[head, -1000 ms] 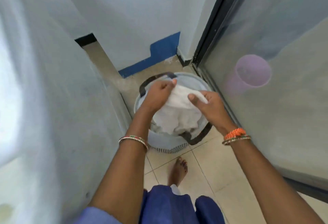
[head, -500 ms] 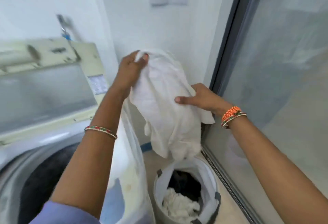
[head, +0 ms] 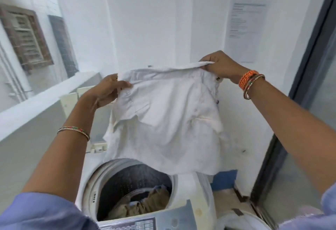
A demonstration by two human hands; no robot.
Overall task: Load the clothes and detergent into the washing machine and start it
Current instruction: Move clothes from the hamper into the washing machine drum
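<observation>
Head view: a white shirt [head: 167, 120] is gripped by left hand [head: 107, 91] and right hand [head: 221, 66] above the part-loaded drum [head: 138, 189]; detergent and starting are judged outstanding.

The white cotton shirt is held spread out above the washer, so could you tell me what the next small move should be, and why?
Probably lower the white cotton shirt into the open round drum and let go. The left hand and right hand each pinch its top edge, it hangs just above the opening, and khaki clothes already lie inside with room left.
</observation>
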